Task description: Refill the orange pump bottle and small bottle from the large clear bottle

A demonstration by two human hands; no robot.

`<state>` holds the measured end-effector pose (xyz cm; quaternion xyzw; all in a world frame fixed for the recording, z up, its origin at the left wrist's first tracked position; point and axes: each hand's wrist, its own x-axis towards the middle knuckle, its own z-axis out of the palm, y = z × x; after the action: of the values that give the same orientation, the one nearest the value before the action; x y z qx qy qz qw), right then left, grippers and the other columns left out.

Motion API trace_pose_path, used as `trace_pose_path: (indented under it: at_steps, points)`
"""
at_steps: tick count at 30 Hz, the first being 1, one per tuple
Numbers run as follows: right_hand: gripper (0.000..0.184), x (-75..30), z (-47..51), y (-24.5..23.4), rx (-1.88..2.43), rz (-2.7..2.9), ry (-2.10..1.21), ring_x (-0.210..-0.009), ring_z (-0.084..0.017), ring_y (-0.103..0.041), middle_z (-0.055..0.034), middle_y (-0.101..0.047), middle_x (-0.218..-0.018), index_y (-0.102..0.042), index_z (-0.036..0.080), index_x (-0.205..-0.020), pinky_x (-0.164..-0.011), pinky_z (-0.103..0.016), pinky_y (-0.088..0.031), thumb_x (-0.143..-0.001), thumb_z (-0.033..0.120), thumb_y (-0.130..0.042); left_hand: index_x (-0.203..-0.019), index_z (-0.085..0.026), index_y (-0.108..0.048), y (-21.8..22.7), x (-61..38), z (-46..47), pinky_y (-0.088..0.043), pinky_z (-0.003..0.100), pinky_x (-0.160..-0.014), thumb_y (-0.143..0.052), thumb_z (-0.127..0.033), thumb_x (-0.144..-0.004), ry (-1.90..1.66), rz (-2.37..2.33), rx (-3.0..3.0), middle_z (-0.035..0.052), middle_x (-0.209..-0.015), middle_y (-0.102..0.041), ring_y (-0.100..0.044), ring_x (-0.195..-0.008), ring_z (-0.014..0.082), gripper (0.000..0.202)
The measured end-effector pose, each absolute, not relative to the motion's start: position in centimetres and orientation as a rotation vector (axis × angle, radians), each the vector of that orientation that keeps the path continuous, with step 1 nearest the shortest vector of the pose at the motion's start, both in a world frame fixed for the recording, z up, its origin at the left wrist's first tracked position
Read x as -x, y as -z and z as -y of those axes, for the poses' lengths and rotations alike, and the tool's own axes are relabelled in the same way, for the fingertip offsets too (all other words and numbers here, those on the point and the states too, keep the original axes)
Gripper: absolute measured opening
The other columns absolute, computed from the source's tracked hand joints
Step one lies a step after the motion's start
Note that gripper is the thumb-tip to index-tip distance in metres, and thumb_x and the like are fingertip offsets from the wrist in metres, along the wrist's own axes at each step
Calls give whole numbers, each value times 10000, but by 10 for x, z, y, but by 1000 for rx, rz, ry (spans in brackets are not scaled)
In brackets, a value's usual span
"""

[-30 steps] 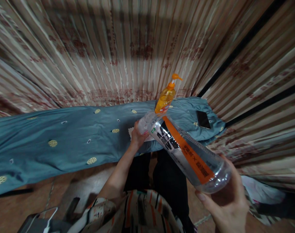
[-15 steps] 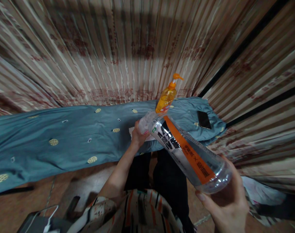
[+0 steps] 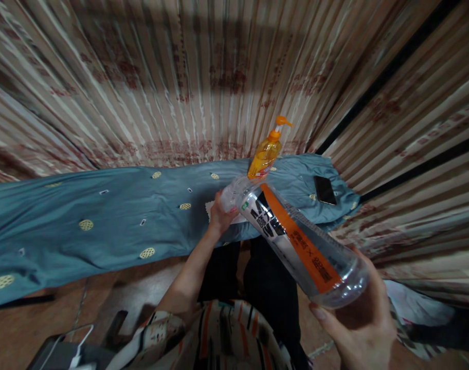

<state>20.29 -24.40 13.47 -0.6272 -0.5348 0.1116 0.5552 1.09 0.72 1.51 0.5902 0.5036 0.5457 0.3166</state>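
Observation:
A large clear plastic bottle [image 3: 296, 241] with an orange, silver and black label is tilted in front of me. Its base rests in my right hand [image 3: 358, 318], whose fingers curl round the bottom end. At the far end, lower and to the left, my left hand [image 3: 221, 216] is closed round a clear, crumpled-looking plastic piece by the bottle's narrow end. Whether that piece is the bottle's neck or a separate thing I cannot tell. Under the left hand lies a white sheet with a scalloped edge [image 3: 240, 219], mostly covered.
A pump bottle of yellow liquid [image 3: 264, 156] stands behind, near the pleated curtain [image 3: 203, 103]. To the right a dark phone [image 3: 325, 190] lies on the blue cloth [image 3: 122, 221] with pineapple prints. A white cable [image 3: 78, 349] sits at lower left.
Almost nothing differs. Both hands keep their hold on the plastic, and the view has shifted very slightly.

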Motion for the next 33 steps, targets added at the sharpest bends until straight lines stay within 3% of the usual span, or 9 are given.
trace_pose_path:
  at_steps: [12,18,33]
  points:
    - [984,-202,241,-143,1467,1372,-139,-1201,-278,-639,-82,-586,-1441,-448,315,-1562,-886,-345,-585,-698,294,-917,-1166,-204,-548,-26,-9,-4,-585,379,-799,-823,-261,-637,-1351,-1333,-1566,74,-1034,-740,-733,-928,272,599]
    - [1015,-202,239,-145,1460,1363,-162,-1229,-254,-633,-65,-580,-1457,-438,319,-1568,-941,-316,-574,-681,292,-932,-1164,-214,-544,-24,-10,-4,-576,384,-809,-829,-278,-639,-1355,-1341,-1550,66,-1022,-736,-726,-923,266,600]
    - [1017,-202,244,-148,1490,1334,-214,-1219,-287,-626,-72,-547,-1502,-427,330,-1573,-948,-370,-547,-687,311,-927,-1168,-219,-565,-20,-11,-4,-579,366,-768,-837,-254,-650,-1412,-1317,-1538,67,-1029,-746,-733,-900,254,586]
